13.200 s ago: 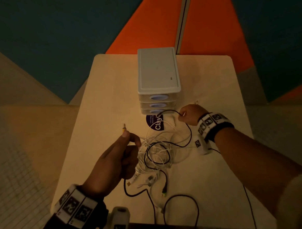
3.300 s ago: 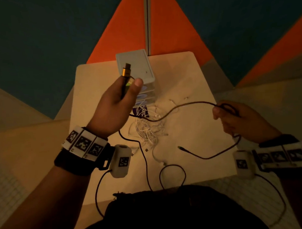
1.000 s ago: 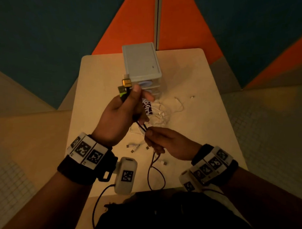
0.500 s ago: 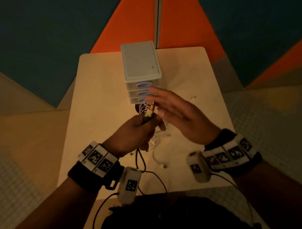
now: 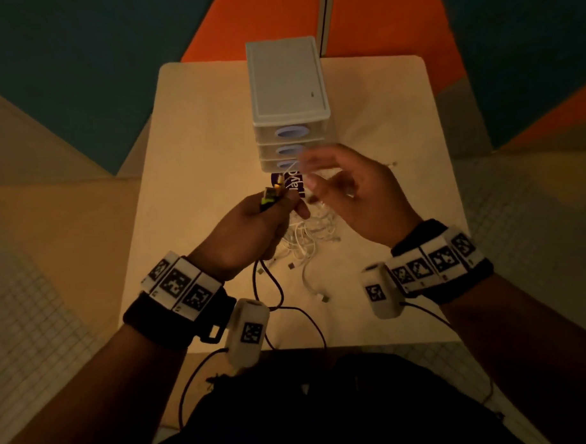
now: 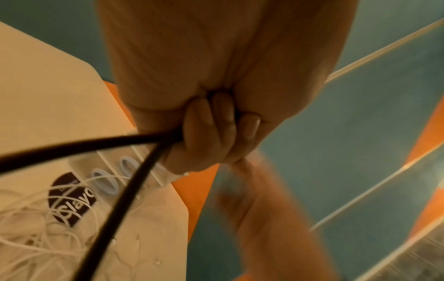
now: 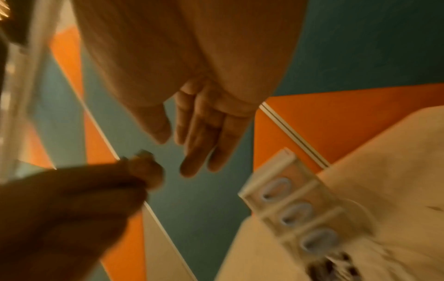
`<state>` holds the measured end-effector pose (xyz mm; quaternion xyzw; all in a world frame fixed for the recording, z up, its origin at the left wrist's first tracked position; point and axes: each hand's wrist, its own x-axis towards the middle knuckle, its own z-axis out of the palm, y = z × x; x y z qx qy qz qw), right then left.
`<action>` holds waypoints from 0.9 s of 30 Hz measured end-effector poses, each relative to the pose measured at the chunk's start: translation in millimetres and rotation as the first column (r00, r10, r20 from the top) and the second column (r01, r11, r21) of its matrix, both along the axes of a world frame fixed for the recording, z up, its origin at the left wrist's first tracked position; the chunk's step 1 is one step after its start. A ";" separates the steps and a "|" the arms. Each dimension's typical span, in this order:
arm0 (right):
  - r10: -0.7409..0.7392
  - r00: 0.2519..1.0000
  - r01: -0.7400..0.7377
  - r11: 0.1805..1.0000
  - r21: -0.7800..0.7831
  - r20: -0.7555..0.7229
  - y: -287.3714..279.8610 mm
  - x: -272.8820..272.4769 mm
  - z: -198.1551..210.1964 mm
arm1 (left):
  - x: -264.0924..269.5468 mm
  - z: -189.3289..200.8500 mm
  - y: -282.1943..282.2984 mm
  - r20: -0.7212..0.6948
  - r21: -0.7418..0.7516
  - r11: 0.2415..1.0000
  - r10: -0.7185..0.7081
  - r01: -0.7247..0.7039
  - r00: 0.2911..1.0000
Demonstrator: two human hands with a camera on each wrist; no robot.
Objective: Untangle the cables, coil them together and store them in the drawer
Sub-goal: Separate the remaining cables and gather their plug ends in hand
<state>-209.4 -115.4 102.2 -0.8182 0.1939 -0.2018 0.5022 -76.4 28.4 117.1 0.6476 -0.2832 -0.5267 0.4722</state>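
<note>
while the left hand [image 5: 252, 230] keeps its fist curled round the thin black rubber-sheathed cable [image 6: 72, 150], the step in hand reads as coiling: both plug ends, one with a yellow-green collar, stick up out of the fist side by side, and two black strands drop from its underside and loop across the pale wooden table [image 5: 189, 132] toward the near edge

right hand [image 5: 353, 193] hovers just beside the left, fingers spread and relaxed, holding nothing; blurred in all views

judgement: black cable looks freed from the rest. next move likely calls for the right hand to catch the hanging strands and wrap them in even loops around the left fist, without dragging them back through the pile

tangle of thin white cables [image 5: 305, 234] lies on the table under and between the hands, soft, springy, small metal-tipped plugs poking out; not yet sorted

small grey plastic three-drawer chest [image 5: 286, 82] stands beyond the tangle, boxy, smooth lid, oval pale-blue pulls; all drawers appear closed. dark round sticker [image 6: 72, 199] with white lettering sits on the table at its foot
</note>
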 end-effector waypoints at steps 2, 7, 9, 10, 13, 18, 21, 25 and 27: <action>-0.036 0.965 0.011 0.995 -0.096 -0.259 -2.5 -11.8 -47.9 | 6.8 -3.5 5.6 -0.016 -0.006 0.999 0.034 -0.034 0.999; 0.158 0.469 -0.248 0.968 0.041 -0.869 26.8 -55.7 -168.2 | 14.8 -6.0 15.0 -0.048 -0.007 0.996 0.087 -0.088 0.995; 0.122 0.472 -0.201 0.979 0.028 -0.873 40.6 -61.9 -193.0 | 14.7 -7.6 16.6 -0.038 -0.013 0.996 0.093 -0.094 0.995; 0.092 0.493 -0.186 0.982 -0.002 -0.865 44.9 -61.2 -199.4 | 14.0 -8.5 16.6 -0.027 -0.019 0.996 0.092 -0.093 0.995; 0.037 0.537 -0.217 0.971 -0.096 -0.843 48.0 -52.7 -204.2 | 11.0 -10.7 17.2 0.000 -0.020 0.997 0.074 -0.074 0.997; 0.024 0.585 -0.231 0.963 -0.137 -0.811 41.7 -52.6 -203.2 | 10.5 -12.8 16.8 0.038 -0.015 0.998 0.063 -0.062 0.997; 0.053 0.574 -0.260 0.958 -0.121 -0.817 43.6 -56.6 -202.5 | 10.6 -12.8 15.9 0.054 -0.002 0.998 0.056 -0.056 0.997; 0.106 0.616 -0.215 0.976 -0.037 -0.781 38.9 -53.9 -173.8 | 11.9 -13.3 16.9 0.091 0.009 0.999 0.036 -0.036 0.995; 0.101 0.724 -0.132 0.991 0.006 -0.683 29.3 -52.8 -141.5 | 13.4 -14.3 18.5 0.110 -0.002 1.000 0.027 -0.027 0.994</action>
